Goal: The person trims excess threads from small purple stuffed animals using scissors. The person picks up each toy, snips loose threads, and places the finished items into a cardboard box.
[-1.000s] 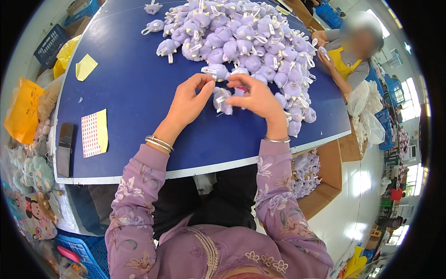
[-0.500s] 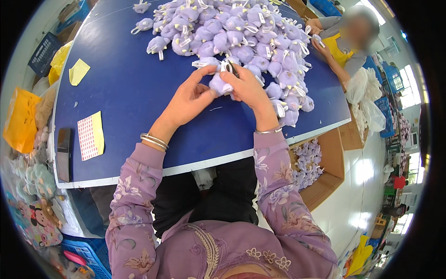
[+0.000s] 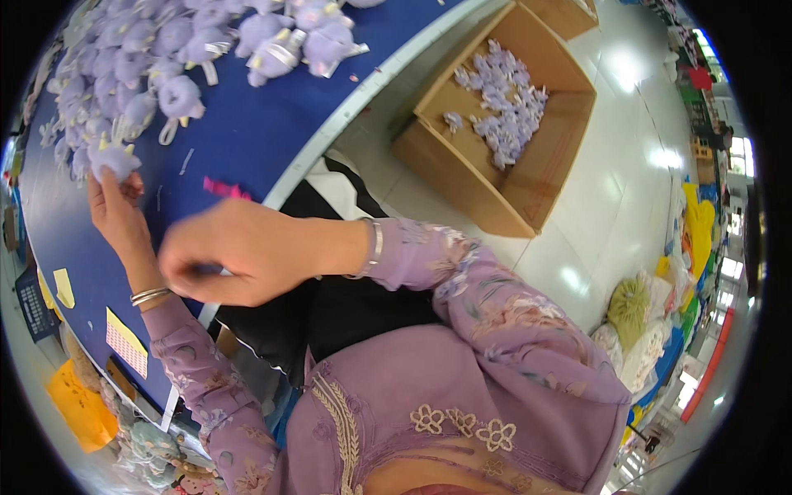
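Observation:
My left hand (image 3: 120, 214) reaches over the blue table (image 3: 256, 136) to the near edge of the toy heap. Its fingers are closed on a small light-purple plush toy (image 3: 115, 159) with pale-yellow points. Closer to my body, my right hand (image 3: 256, 247) is raised over the table's front edge, smeared by motion. Its fingers are curled round, and a dark gap shows inside the curl; what they hold, if anything, is hidden. Just beyond it lies a bright pink item (image 3: 224, 188), too blurred to name. More plush toys (image 3: 177, 97) with white loop tags are heaped on the table.
A cardboard box (image 3: 462, 177) on the floor to the right holds several purple pieces (image 3: 507, 107); one lies apart from the others. Yellow paper (image 3: 64, 287) and a printed sticker sheet (image 3: 126, 342) lie at the table's left. An orange bag (image 3: 81, 404) hangs beyond the table edge.
The view has turned to the right, bringing the box fully in. My hands, earlier together around one toy with a dark tool in the right, are apart; the right has swung back toward my body.

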Available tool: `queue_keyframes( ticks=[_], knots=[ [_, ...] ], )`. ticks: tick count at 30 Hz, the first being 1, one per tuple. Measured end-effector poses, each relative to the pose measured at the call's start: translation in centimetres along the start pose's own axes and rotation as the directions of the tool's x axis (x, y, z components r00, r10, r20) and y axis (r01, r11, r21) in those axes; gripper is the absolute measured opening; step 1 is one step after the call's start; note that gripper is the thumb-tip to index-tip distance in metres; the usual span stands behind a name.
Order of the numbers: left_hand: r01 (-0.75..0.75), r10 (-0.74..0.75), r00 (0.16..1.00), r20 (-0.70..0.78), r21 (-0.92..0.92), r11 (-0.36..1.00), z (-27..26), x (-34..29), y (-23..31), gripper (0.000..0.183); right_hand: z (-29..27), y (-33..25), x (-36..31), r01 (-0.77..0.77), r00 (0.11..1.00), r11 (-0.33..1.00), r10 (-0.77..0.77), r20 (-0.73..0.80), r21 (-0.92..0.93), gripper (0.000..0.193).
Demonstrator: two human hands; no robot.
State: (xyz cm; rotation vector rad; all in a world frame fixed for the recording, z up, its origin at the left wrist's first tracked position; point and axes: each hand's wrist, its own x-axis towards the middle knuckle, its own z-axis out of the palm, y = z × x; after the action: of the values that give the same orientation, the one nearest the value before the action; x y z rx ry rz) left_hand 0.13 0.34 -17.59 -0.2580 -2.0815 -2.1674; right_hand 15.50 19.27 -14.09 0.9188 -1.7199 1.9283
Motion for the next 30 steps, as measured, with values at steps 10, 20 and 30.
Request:
queue_keyframes(
  ticks=[10,20,30],
  knots=[
    [-0.037,0.037,0.999,-0.007,0.044,0.998,4.6,-2.8,3.4,0.035,-11.1,-3.8,-23.8,-0.878,0.476,0.46,0.813,-0.335,-0.131,0.023],
    [-0.483,0.287,0.577,0.764,0.036,0.875,26.6,-5.1,12.1,0.055,-12.7,0.0,-32.6,-0.951,0.28,0.31,0.868,-0.409,0.005,0.027],
    [-0.357,0.185,0.846,0.501,0.274,0.893,24.0,-4.4,5.8,0.03,-22.3,-0.9,-31.1,-0.891,0.453,0.158,0.373,-0.81,-0.426,0.022]
  ],
)
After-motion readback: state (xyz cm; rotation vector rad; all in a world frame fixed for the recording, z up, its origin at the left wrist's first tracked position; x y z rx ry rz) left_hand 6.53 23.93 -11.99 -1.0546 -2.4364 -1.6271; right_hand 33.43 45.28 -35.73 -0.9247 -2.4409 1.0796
